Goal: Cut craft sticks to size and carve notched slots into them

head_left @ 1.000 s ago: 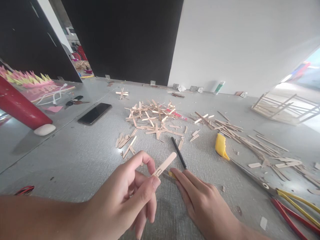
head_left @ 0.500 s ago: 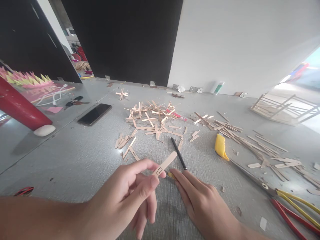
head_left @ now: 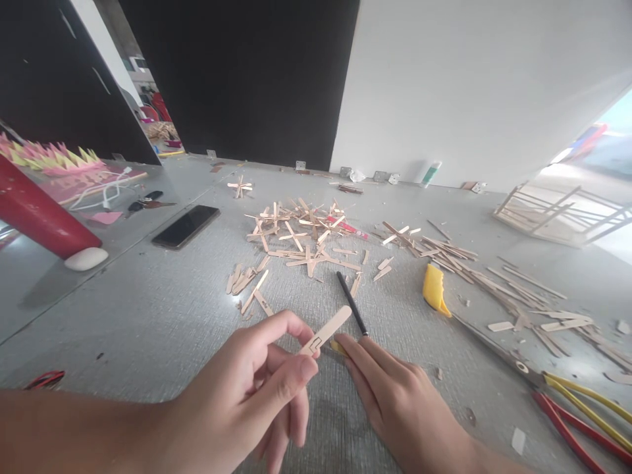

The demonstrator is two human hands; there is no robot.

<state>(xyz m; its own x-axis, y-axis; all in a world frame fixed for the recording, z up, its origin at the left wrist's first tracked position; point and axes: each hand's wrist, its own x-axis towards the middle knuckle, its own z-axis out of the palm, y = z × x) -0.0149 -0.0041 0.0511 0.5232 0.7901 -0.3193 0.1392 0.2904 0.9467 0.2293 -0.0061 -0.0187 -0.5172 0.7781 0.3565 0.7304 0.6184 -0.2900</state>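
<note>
Head view: left grip (head_left: 251, 395) pinches stick (head_left: 332, 328).

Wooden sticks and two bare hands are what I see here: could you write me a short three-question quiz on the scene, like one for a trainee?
1. What does the left hand pinch?
A) a white cable
B) a marked stick
C) a yellow handle

2. True or false: in the picture, the phone lies left of the black rod.

3. Fill in: the near end of the black rod is at the fingers of the ____ hand.

Key: 1. B; 2. true; 3. right.
</note>
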